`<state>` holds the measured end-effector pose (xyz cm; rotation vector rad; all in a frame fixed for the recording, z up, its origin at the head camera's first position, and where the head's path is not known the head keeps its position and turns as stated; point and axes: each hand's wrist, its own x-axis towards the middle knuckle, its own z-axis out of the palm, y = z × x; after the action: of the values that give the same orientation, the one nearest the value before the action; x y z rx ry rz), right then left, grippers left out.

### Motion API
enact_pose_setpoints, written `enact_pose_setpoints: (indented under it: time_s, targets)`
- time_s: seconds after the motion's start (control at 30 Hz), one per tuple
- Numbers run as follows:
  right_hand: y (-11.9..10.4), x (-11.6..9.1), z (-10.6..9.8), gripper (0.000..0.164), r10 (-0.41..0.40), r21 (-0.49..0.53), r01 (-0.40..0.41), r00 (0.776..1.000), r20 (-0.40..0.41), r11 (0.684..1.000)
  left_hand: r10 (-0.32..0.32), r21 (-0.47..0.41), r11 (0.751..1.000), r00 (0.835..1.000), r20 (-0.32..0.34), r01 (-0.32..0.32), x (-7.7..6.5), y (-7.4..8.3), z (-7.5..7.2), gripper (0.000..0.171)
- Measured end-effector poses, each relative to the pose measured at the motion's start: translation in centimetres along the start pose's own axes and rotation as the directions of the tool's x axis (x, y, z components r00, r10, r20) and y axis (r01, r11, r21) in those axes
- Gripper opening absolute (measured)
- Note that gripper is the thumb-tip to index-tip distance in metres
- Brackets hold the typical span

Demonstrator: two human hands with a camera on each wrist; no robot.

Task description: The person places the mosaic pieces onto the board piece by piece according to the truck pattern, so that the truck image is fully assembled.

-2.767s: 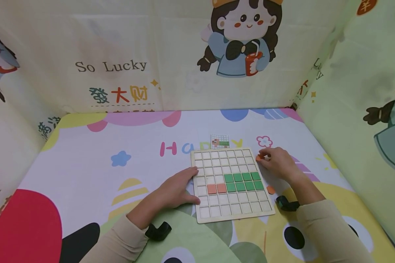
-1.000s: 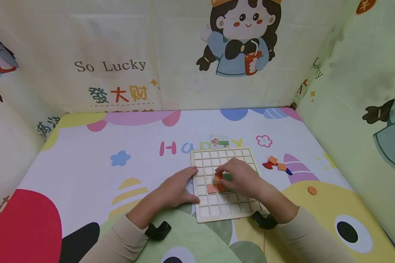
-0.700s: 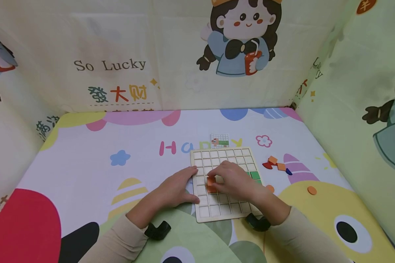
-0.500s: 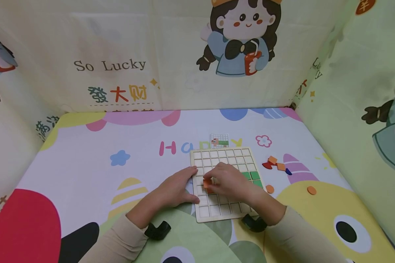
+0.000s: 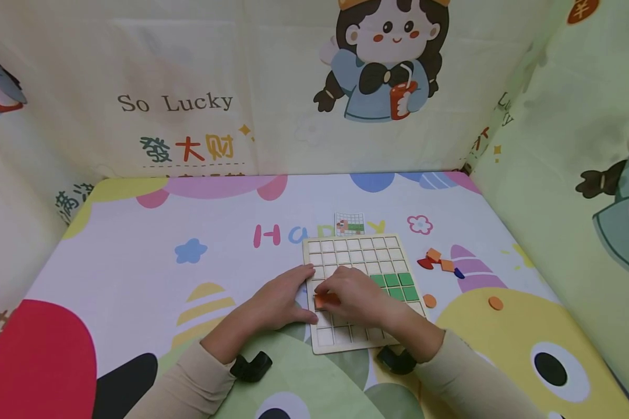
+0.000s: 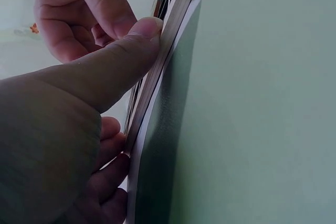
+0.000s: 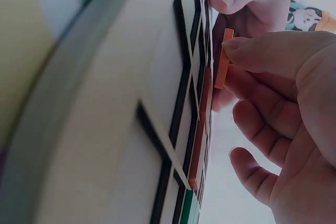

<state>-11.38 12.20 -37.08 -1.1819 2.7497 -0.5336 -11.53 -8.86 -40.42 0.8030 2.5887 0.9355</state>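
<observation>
My left hand rests against the left edge of the wooden grid board, index finger and thumb spread along it. Between thumb and fingers my right hand pinches an orange square tile, over the board's leftmost column. In the right wrist view that tile is tilted on edge, apart from the cells, close to the left hand. Green tiles fill cells at the board's right side. Orange tiles lie in the row beside the green, mostly hidden under the right hand in the head view.
A small pattern card lies behind the board. To the right are loose orange square tiles, a red piece, a dark blue piece and orange round pieces. A patterned cloth covers the table.
My right hand has picked up an orange tile from right of the board and carried it left across the grid to the leftmost column. The left hand has stayed on the board's edge.
</observation>
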Motion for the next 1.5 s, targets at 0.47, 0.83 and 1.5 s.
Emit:
enact_pose_setpoints:
  time_s: [0.47, 0.83, 1.5]
  targets:
    - [0.10, 0.17, 0.42, 0.016, 0.000, -0.032, -0.001, 1.000, -0.011, 0.999, 0.004, -0.002, 1.000, 1.000, 0.001, -0.004, 0.18, 0.12, -0.11, 0.089]
    - [0.08, 0.34, 0.52, 0.015, -0.020, -0.046, 0.018, 0.999, -0.042, 0.999, 0.006, 0.003, 1.000, 1.000, -0.001, -0.006, 0.18, 0.20, -0.28, 0.090]
    - [0.28, -0.13, -0.19, 0.024, 0.038, -0.042, -0.040, 0.998, -0.059, 0.998, 0.006, 0.002, 1.000, 1.000, 0.001, -0.006, 0.04, 0.07, -0.13, 0.090]
